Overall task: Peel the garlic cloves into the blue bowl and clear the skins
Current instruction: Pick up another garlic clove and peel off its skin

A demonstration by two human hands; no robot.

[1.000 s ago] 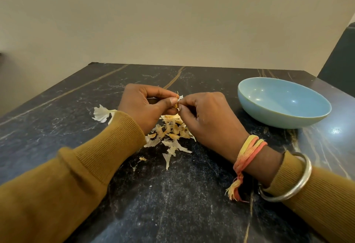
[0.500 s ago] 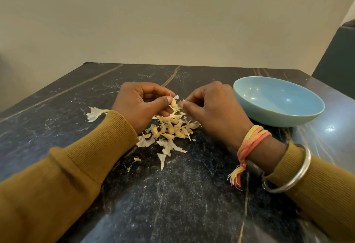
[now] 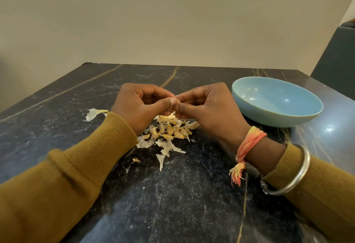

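Apart half a second ago, the left hand (image 3: pixel 142 106) and right hand (image 3: pixel 207 108) meet again, both pinching one small garlic clove (image 3: pixel 173 96); peeling likely continues. Beneath them a pile of skins (image 3: pixel 169 133) lies on the counter (image 3: pixel 192 194). The blue bowl (image 3: pixel 276 117), beside the right hand, looks empty.
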